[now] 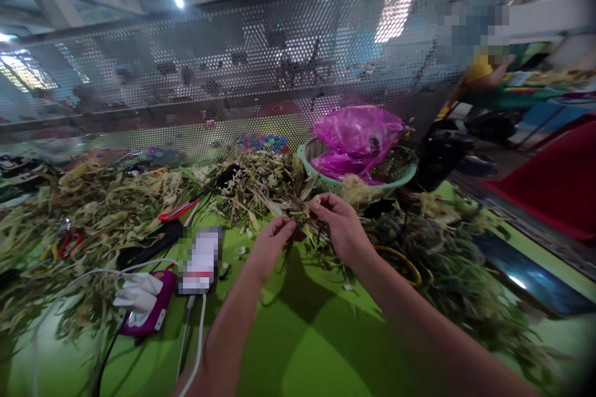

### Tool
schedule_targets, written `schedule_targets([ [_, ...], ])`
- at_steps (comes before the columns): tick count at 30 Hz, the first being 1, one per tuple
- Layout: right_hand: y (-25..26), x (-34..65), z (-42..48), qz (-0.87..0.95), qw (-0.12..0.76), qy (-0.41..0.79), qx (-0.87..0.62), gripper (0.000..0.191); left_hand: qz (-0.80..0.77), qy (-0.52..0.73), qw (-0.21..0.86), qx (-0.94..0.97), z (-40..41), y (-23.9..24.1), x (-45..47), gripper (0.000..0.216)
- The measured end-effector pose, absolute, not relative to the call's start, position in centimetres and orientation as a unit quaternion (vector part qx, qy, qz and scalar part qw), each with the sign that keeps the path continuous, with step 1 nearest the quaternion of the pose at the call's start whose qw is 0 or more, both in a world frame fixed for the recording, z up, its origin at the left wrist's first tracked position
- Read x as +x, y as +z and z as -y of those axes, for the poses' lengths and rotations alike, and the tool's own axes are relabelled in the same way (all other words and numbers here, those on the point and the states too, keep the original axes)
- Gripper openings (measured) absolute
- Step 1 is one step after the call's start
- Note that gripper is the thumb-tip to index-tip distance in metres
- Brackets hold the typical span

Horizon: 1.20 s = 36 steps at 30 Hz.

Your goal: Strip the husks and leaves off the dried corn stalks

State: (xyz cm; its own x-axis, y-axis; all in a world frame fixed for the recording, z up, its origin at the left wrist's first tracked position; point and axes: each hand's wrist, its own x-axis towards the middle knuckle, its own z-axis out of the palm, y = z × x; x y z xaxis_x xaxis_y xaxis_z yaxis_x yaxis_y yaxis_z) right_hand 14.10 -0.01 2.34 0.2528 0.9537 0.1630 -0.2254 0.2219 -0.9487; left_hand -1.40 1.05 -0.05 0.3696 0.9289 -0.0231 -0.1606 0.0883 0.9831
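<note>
Both my hands meet over a small bunch of dried plant stems and leaves [300, 214] above the green table [288, 335]. My left hand [270, 245] pinches the bunch from the left with fingers closed. My right hand [342, 223] grips it from the right, fingers curled around the stems. A big heap of the same dried leaves [261, 183] lies just behind the hands.
A green basket [326, 183] with a pink plastic bag [356, 136] stands behind the hands. Red-handled scissors [179, 209], a phone [201, 259], a purple device with white plugs [146, 304] and cables lie at left. A perforated metal screen [242, 68] closes the back. Another person [484, 71] sits far right.
</note>
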Motion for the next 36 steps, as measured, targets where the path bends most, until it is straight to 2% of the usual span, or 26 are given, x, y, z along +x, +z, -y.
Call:
schedule_targets([
  [3, 2.6, 14.1, 0.1, 0.447, 0.653, 0.432, -0.434, 0.024, -0.368, 0.422, 0.665, 0.494, -0.9, 0.2, -1.7, 0.032],
  [10, 2.2, 13.2, 0.5, 0.447, 0.644, 0.462, -0.415, 0.022, -0.306, 0.389, 0.722, 0.484, -0.5, 0.1, -1.2, 0.026],
  [16, 2.0, 13.6, 0.1, 0.461, 0.611, 0.471, -0.438, 0.026, -0.321, 0.397, 0.668, 0.541, -1.3, 0.7, -2.2, 0.034],
  [21, 2.0, 13.6, 0.1, 0.516, 0.561, 0.461, -0.454, 0.028, -0.343, 0.411, 0.631, 0.561, -1.9, 1.0, -3.2, 0.029],
  [28, 1.6, 13.0, 0.2, 0.557, 0.551, 0.428, -0.450, 0.025, -0.337, 0.401, 0.605, 0.600, -1.8, 0.4, -2.7, 0.026],
  [36, 1.5, 12.6, 0.4, 0.587, 0.524, 0.384, -0.484, 0.028, -0.375, 0.558, 0.617, 0.409, -2.8, 0.9, -3.9, 0.029],
])
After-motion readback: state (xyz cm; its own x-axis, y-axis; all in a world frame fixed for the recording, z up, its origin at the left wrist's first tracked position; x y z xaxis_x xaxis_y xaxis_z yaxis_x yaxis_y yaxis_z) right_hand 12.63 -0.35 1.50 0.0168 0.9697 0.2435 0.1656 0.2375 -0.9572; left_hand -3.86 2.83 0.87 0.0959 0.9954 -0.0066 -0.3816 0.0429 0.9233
